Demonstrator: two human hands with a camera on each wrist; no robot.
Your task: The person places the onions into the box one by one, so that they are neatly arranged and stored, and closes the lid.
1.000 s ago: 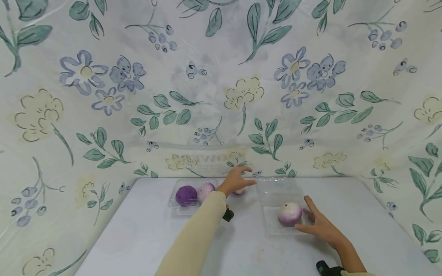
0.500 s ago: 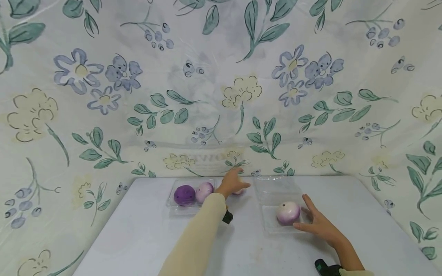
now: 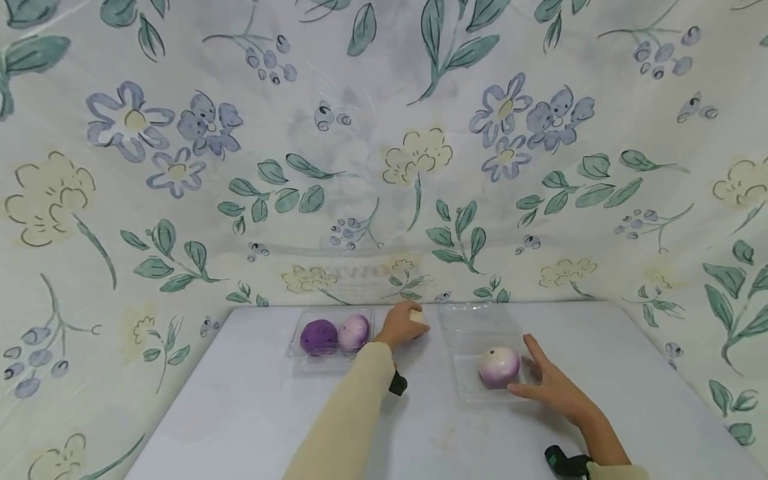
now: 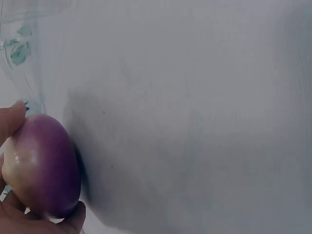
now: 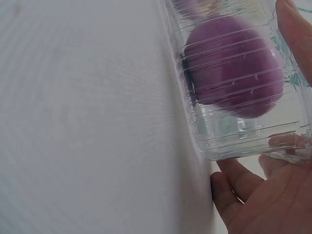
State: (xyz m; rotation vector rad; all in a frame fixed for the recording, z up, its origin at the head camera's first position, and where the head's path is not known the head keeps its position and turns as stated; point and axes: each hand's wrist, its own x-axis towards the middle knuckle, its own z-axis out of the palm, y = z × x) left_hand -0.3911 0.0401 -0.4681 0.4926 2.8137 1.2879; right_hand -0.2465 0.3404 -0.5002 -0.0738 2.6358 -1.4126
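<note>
My left hand (image 3: 401,325) reaches to the back of the table and grips a purple-and-white onion (image 4: 45,165). In the left wrist view its thumb and fingers lie around the onion, which is close above or on the table. My right hand (image 3: 555,387) lies at the right side of an open clear plastic box (image 3: 465,393), thumb and fingers spread along its edge. Another purple-and-white onion (image 3: 499,367) sits inside this box; the right wrist view shows it through the ribbed clear wall.
A second clear box (image 3: 298,343) at the back left holds a dark purple round vegetable (image 3: 319,337) and a paler purple-and-white onion (image 3: 354,333). The white table (image 3: 240,413) ends against a flowered cloth (image 3: 360,200).
My left hand has gone from spread fingers above the onion at the back to gripping it. The right hand and both boxes stay in place; the head view has shifted slightly.
</note>
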